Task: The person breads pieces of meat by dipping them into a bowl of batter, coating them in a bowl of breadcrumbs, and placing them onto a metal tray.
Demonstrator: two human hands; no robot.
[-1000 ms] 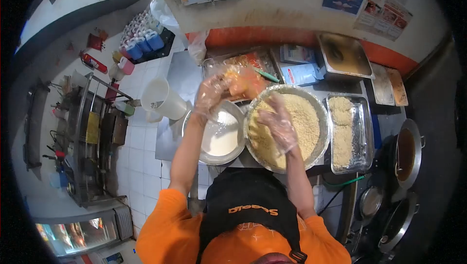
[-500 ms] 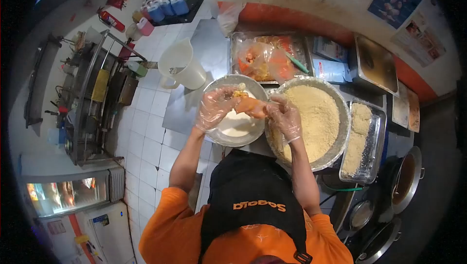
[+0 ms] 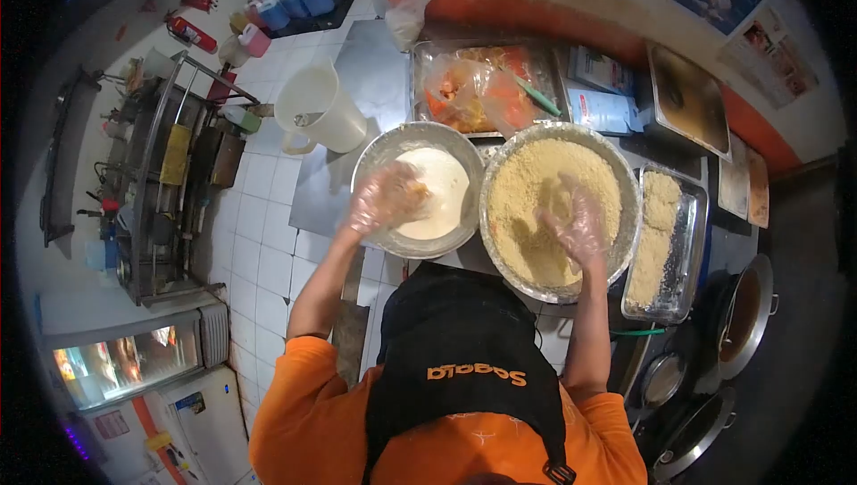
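We look down past an orange shirt and a black apron (image 3: pixel 455 333) at two gloved hands working over a metal table (image 3: pixel 375 56). The left hand (image 3: pixel 386 198), in thin clear plastic, hangs over a round metal bowl (image 3: pixel 416 254) of white liquid (image 3: pixel 449 188). Its fingers are bent toward the liquid, with a small orange-yellow bit (image 3: pixel 417 188) at their tips; we cannot tell whether they grip it or it clings there. The right hand (image 3: pixel 578 224), gloved likewise, is over a larger bowl (image 3: pixel 628 217) of pale yellow crumbs (image 3: pixel 558 168), its thumb and fingers spread wide. The two bowls stand side by side, the liquid on the left and the crumbs on the right. Right of the crumbs, we see a metal tray (image 3: pixel 686 244) with crumb-coated pieces (image 3: pixel 652 253) along its left side. Behind the bowls lies a tray (image 3: pixel 415 103) with orange food under clear plastic (image 3: pixel 482 92), and a white pitcher (image 3: pixel 321 110) stands at the left.
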